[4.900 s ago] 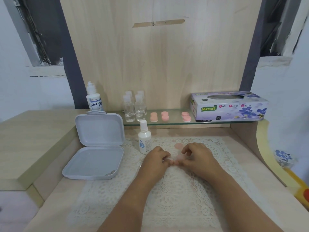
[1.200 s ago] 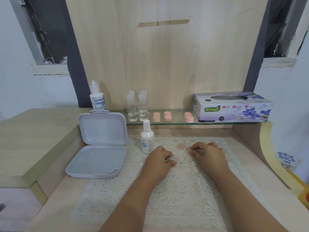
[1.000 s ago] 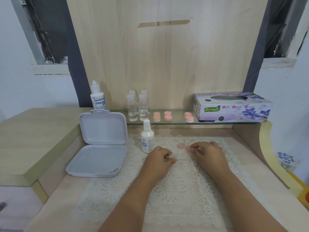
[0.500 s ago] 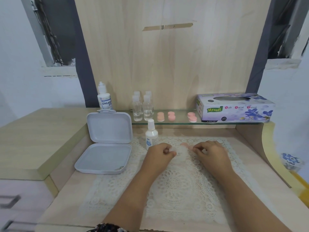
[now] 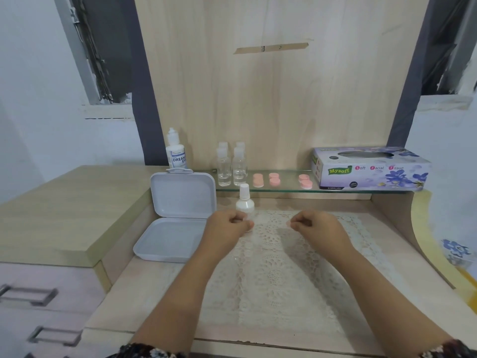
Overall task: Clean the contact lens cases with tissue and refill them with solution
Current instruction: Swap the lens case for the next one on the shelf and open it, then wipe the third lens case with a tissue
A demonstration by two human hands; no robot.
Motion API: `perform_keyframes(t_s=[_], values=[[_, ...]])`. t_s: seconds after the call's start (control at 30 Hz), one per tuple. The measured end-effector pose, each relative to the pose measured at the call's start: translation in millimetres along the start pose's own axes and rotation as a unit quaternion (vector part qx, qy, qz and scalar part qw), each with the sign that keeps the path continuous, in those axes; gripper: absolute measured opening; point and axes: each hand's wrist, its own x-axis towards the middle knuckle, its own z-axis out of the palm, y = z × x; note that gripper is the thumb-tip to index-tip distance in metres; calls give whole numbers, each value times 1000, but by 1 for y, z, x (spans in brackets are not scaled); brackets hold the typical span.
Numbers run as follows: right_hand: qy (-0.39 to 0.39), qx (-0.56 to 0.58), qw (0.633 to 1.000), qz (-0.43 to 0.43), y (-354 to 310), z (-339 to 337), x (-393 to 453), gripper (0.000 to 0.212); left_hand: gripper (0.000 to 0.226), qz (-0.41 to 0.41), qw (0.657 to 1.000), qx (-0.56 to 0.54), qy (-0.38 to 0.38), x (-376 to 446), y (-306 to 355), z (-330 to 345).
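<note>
Pale wood desk [image 5: 160, 288] with tall back panel [image 5: 271, 104] — white walls [image 5: 38, 99], perhaps windows [image 5: 103, 47] behind.

Printed on the front of the tissue box [image 5: 371, 171]: "Mysoft" on a green banner, then "Soft Facial Tissue". On the label of the tall white bottle [image 5: 176, 156]: "DREAM" above "EYE", partly cut off. Small round box seal too small to read.

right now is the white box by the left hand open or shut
Open: the white box has its lid standing upright behind the tray.
</note>
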Motion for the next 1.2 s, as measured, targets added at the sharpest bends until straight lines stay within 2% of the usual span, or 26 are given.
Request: perform_keyframes(t_s=[0.07,0.2,0.37,0.5,0.6,0.8,1.07,1.2], values=[[-13,13,1000,-15,-15,5,-1,8,5,-3,1000,1,18,-2,0,-17],[-50,26,998,-42,-47,22,-3,8,8,3,997,51,62,1,-6,-51],[-95,20,993,-68,-78,47,-3,10,24,33,976,180,118,7,-18,-84],[-111,5,991,-72,-86,62,-3,11,32,122,929,336,94,12,-26,-96],[-113,9,991,-70,-86,66,-3,11,26,197,883,422,61,13,-33,-100],[-114,-3,991,-75,-81,68,-3,13,27,271,832,484,28,16,-46,-104],[-98,11,993,-64,-72,67,-1,11,28,275,838,470,31,19,-52,-103],[-91,18,994,-57,-66,61,-1,10,22,202,901,372,91,14,-40,-92]])
